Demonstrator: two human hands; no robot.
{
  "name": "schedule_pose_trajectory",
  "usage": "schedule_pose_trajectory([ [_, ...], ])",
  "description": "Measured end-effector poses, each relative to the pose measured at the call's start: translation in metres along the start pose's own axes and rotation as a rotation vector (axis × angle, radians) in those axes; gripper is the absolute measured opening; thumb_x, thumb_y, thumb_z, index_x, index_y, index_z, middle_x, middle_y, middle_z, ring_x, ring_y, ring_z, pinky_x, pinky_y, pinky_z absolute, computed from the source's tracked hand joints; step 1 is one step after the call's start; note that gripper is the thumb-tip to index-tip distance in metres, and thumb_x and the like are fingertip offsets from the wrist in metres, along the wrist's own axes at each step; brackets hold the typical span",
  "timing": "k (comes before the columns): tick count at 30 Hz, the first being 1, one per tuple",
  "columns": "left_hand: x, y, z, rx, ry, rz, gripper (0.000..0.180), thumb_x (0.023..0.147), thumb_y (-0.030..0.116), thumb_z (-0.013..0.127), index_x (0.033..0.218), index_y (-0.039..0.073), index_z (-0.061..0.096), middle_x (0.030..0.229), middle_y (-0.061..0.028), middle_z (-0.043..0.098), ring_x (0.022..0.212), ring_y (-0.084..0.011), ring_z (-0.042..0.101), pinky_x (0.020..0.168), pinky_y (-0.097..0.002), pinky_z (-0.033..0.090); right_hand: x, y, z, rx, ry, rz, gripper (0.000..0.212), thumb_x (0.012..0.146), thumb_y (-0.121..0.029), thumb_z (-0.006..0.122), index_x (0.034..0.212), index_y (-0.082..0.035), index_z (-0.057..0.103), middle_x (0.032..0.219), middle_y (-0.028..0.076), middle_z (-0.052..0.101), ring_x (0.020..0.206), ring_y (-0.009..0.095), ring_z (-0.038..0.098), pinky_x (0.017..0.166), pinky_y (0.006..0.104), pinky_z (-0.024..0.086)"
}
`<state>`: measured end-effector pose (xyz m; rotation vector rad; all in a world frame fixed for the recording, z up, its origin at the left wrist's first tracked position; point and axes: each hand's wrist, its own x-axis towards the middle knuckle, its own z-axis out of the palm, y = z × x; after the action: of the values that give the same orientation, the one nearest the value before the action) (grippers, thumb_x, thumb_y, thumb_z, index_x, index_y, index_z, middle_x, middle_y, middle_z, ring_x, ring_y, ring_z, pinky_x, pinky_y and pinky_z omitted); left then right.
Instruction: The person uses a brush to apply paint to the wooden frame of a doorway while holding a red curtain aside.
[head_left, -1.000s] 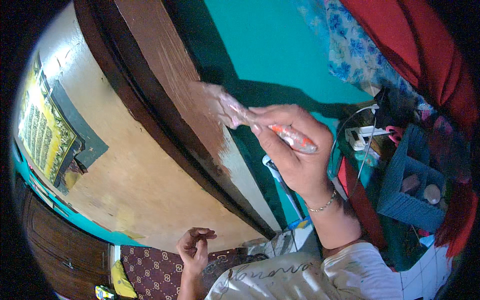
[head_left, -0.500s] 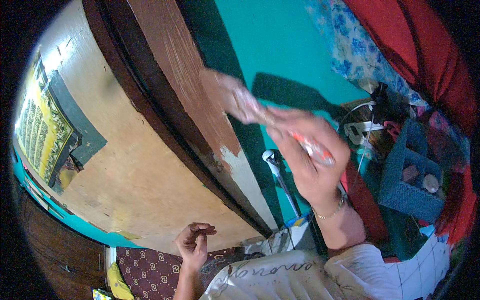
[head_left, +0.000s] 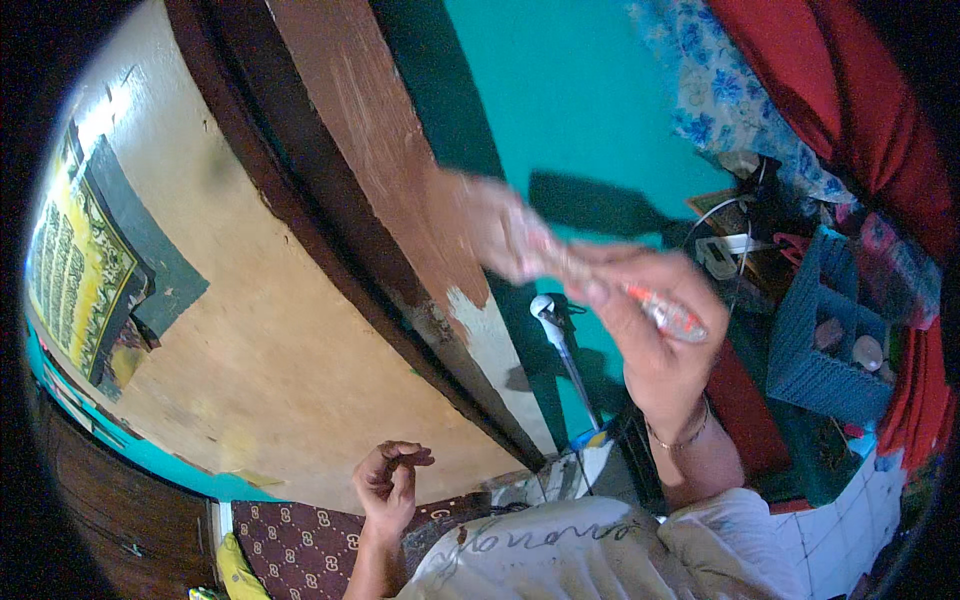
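Observation:
My right hand (head_left: 665,325) is wrapped round a paintbrush (head_left: 540,248) with a clear and orange handle; its head is blurred by motion. The bristle end lies over the brown-painted part of a door frame (head_left: 370,130), and seems to touch it. Lower down, the frame board shows a pale, whitish stretch (head_left: 490,325) with a ragged paint edge. Away from the frame, in front of the light wooden door (head_left: 300,340), my left hand (head_left: 388,485) hangs with its fingers curled in and nothing visible in them.
Beside the frame runs a turquoise wall (head_left: 570,110), with a white-topped pole (head_left: 550,325) leaning near it. To the right stand a blue woven basket (head_left: 820,360) with small items, a red curtain (head_left: 850,110) and tangled cables. A patterned brown cloth (head_left: 290,540) lies below the door.
My right hand and the paintbrush have moved a little right and down along the frame. The left hand has stayed almost where it was. The view has shifted slightly.

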<state>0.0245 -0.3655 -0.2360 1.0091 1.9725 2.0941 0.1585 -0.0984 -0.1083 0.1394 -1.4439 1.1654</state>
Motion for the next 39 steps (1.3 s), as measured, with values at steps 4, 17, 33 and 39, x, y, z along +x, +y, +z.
schedule_pose_trajectory([
  [4, 0.002, 0.002, 0.005, -0.004, -0.027, 0.001, 0.020, 0.083, -0.011, 0.041, 0.089, -0.008, 0.059, 0.085, -0.0144, 0.064, 0.079, -0.0222, 0.067, 0.073, -0.0337, 0.056, 0.020, 0.017, 0.014, -0.120, -0.020, -0.240, 0.013, 0.080, 0.005, 0.065, 0.091, 0.000, 0.064, 0.098, 0.014, 0.067, 0.088, 0.019, 0.066, 0.076, 0.0305, 0.051],
  [17, -0.005, -0.011, -0.014, -0.004, -0.030, -0.036, 0.022, 0.084, -0.009, 0.039, 0.090, -0.007, 0.060, 0.085, -0.0124, 0.065, 0.078, -0.0198, 0.067, 0.074, -0.0308, 0.055, -0.153, 0.088, -0.007, -0.435, -0.723, 0.296, 0.011, 0.079, 0.001, 0.065, 0.089, -0.003, 0.062, 0.091, 0.014, 0.065, 0.079, 0.029, 0.065, 0.068, 0.0352, 0.051],
  [33, -0.016, -0.021, -0.039, -0.051, 0.042, -0.027, 0.022, 0.084, -0.009, 0.038, 0.091, -0.007, 0.059, 0.086, -0.0127, 0.065, 0.078, -0.0194, 0.066, 0.073, -0.0306, 0.054, 0.003, -0.023, 0.065, -0.793, -0.705, -0.504, 0.017, 0.075, -0.001, 0.065, 0.092, 0.002, 0.065, 0.113, 0.024, 0.060, 0.104, 0.035, 0.062, 0.085, 0.0399, 0.053],
  [39, -0.014, -0.025, -0.049, -0.112, 0.086, -0.018, 0.022, 0.084, -0.009, 0.039, 0.090, -0.007, 0.060, 0.085, -0.0125, 0.065, 0.077, -0.0192, 0.066, 0.073, -0.0302, 0.054, -0.134, 0.062, 0.038, -1.023, -0.966, -0.544, 0.018, 0.081, -0.012, 0.057, 0.095, -0.001, 0.061, 0.120, 0.027, 0.054, 0.106, 0.038, 0.061, 0.074, 0.0335, 0.056],
])
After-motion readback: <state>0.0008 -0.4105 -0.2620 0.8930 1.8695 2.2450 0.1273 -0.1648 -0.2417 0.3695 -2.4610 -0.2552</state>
